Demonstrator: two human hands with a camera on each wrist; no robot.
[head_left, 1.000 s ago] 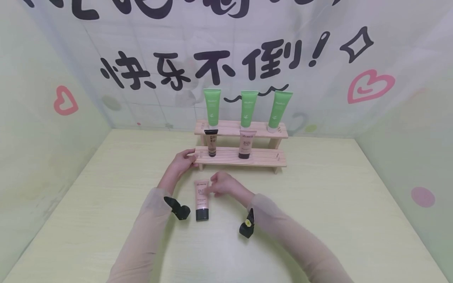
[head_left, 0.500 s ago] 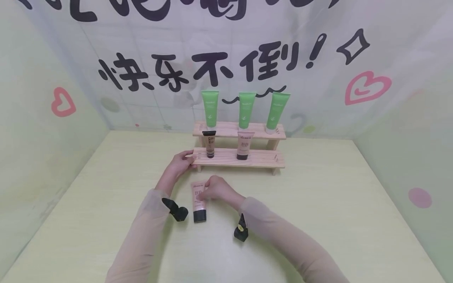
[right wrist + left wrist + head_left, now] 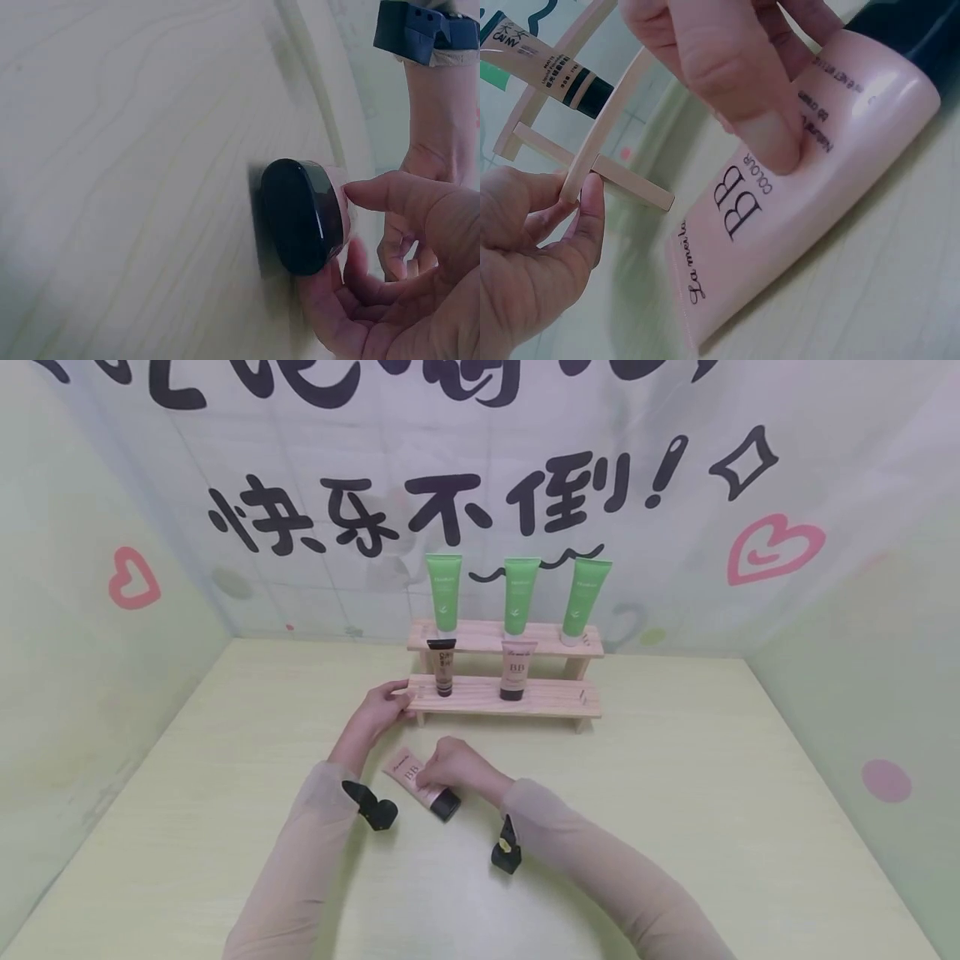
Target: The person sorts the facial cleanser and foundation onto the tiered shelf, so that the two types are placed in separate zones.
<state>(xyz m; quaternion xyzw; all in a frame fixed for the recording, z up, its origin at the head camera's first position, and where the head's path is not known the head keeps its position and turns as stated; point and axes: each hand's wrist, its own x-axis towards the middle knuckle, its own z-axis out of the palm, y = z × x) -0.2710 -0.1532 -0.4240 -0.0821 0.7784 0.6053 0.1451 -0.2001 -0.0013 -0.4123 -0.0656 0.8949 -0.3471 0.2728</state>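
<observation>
A pink BB cream tube [image 3: 405, 767] with a black cap lies aslant just in front of the wooden stand, its cap toward the lower right. My right hand [image 3: 455, 766] pinches it, thumb on the printed face and fingers at its far side, as the right wrist view shows with the black cap [image 3: 294, 217] facing the camera. My left hand [image 3: 380, 708] grips the left end of the stand's lower shelf [image 3: 480, 695]; in the left wrist view, thumb and fingers [image 3: 592, 217] close on the board's edge.
On the lower shelf stand a small brown tube [image 3: 444, 670] with black ends and another pink BB cream tube [image 3: 516, 670]. Three green tubes [image 3: 520, 597] stand on the upper shelf [image 3: 480, 639]. A printed cloth wall [image 3: 300, 593] rises behind the table [image 3: 660, 793].
My right hand has taken hold of the pink BB cream tube and turned it, its cap swinging to the right. The left hand keeps its grip on the shelf.
</observation>
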